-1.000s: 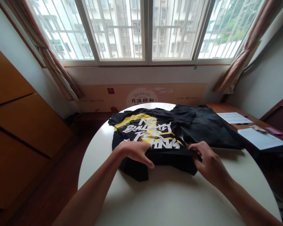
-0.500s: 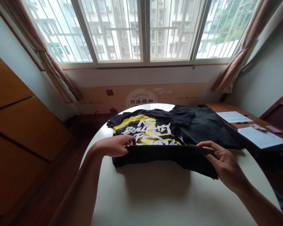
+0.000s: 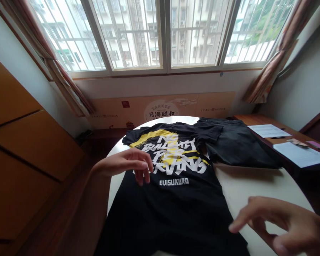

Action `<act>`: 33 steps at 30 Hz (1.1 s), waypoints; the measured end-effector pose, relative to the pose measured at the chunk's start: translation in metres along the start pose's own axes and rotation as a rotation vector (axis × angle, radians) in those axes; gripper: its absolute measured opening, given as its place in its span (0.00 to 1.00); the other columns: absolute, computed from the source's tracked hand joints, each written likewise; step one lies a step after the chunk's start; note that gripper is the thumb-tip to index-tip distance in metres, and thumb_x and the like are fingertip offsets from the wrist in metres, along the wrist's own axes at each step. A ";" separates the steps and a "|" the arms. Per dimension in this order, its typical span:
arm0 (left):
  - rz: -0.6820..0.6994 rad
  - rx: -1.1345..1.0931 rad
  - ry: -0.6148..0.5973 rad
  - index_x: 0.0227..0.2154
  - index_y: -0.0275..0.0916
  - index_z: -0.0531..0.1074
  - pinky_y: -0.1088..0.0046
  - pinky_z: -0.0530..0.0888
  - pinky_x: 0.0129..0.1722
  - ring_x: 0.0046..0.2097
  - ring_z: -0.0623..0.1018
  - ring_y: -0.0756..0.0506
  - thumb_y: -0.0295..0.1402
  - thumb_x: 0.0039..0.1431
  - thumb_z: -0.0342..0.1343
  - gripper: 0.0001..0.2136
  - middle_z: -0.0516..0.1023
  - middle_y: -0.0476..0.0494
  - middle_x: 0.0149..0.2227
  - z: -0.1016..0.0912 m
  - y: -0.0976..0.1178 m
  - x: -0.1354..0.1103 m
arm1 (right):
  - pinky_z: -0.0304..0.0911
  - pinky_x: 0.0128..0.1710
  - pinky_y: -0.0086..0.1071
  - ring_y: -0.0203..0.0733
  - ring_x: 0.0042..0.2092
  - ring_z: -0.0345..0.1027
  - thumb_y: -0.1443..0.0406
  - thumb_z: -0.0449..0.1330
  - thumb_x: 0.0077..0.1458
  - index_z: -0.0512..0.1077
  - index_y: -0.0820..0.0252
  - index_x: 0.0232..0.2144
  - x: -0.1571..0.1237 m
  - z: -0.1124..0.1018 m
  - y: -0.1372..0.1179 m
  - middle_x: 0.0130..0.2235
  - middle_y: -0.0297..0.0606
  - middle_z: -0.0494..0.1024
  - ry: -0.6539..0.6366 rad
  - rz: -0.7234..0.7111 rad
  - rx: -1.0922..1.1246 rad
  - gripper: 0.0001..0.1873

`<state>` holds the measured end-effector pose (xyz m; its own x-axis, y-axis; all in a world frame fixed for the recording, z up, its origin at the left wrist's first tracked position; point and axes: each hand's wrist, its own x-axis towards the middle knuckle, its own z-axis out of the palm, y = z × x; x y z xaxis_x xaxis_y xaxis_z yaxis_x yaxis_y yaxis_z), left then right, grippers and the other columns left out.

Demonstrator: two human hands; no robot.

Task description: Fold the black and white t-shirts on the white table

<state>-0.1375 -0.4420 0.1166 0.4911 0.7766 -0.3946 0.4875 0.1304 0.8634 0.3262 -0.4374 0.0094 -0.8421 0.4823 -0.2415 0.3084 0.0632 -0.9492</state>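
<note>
- T-shirt (image 3: pixel 173 206), black with white and yellow print, lay print-up on the round white table (image 3: pixel 256 185), collar end toward the far edge, body running toward the near side and out of frame.
- Left hand (image 3: pixel 130 165) hovered over the T-shirt's left side, near the table's left edge; fingers loosely curled and drooping, nothing seen in them.
- Right hand (image 3: pixel 285 220) was by the T-shirt's right side, toward the table's right edge; thumb and forefinger well parted, no cloth between them. Forefinger tip met or hung just above the side seam; couldn't tell which.
- Dark garment (image 3: pixel 240 142) lay folded along the far right edge; the T-shirt's right sleeve (image 3: pixel 209 132) touched it, seemingly on top.
- Lower body looked fairly flat; sleeves and shoulders more rumpled. Hem cut off by the frame, lie unclear.
- Spreading well, as judged, called for flat palms working from the print outward to both side seams, light pressure, no dragging.
- Pulling both sides evenly would have kept the seams straight; a one-sided tug risked skewing the print.
- Right sleeve needed care: catching the dark garment could have shifted both.
</note>
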 end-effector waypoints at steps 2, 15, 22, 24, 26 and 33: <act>0.009 0.102 0.237 0.42 0.38 0.76 0.63 0.80 0.45 0.42 0.84 0.39 0.53 0.60 0.57 0.21 0.85 0.36 0.43 -0.006 -0.017 0.018 | 0.66 0.31 0.32 0.38 0.24 0.71 0.41 0.65 0.60 0.76 0.60 0.60 0.013 -0.001 0.000 0.25 0.31 0.72 0.064 -0.020 0.032 0.38; -0.291 0.820 0.581 0.66 0.35 0.67 0.59 0.62 0.70 0.70 0.66 0.36 0.33 0.66 0.50 0.26 0.66 0.34 0.71 -0.023 -0.088 0.073 | 0.60 0.23 0.23 0.42 0.28 0.79 0.54 0.71 0.52 0.85 0.58 0.49 0.041 0.016 -0.009 0.29 0.40 0.83 -0.231 0.182 -0.163 0.24; -0.346 0.839 0.552 0.70 0.34 0.62 0.56 0.59 0.72 0.74 0.60 0.34 0.36 0.69 0.48 0.28 0.59 0.32 0.74 -0.021 -0.087 0.073 | 0.52 0.17 0.19 0.36 0.21 0.71 0.55 0.72 0.51 0.85 0.59 0.50 0.048 0.011 -0.002 0.23 0.37 0.79 -0.364 0.178 -0.235 0.25; -0.356 0.829 0.541 0.71 0.34 0.61 0.57 0.58 0.72 0.74 0.60 0.35 0.36 0.69 0.48 0.29 0.58 0.33 0.75 -0.021 -0.086 0.073 | 0.50 0.17 0.19 0.36 0.21 0.71 0.53 0.74 0.48 0.86 0.59 0.47 0.048 0.012 0.001 0.23 0.37 0.79 -0.334 0.175 -0.252 0.26; -0.372 0.830 0.527 0.71 0.33 0.60 0.57 0.57 0.73 0.75 0.59 0.35 0.37 0.69 0.48 0.30 0.56 0.33 0.75 -0.021 -0.087 0.072 | 0.50 0.17 0.20 0.36 0.21 0.70 0.51 0.74 0.44 0.86 0.60 0.45 0.047 0.014 0.004 0.22 0.38 0.78 -0.294 0.197 -0.235 0.27; -0.371 0.878 0.533 0.72 0.33 0.60 0.55 0.59 0.72 0.74 0.59 0.32 0.38 0.70 0.47 0.30 0.56 0.32 0.75 -0.020 -0.093 0.075 | 0.49 0.16 0.18 0.35 0.21 0.66 0.59 0.70 0.45 0.87 0.61 0.41 0.044 0.019 0.007 0.20 0.36 0.74 -0.250 0.207 -0.225 0.20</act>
<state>-0.1606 -0.3837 0.0128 -0.0651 0.9745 -0.2146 0.9899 0.0902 0.1095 0.2827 -0.4318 -0.0119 -0.8252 0.2791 -0.4911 0.5488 0.1906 -0.8139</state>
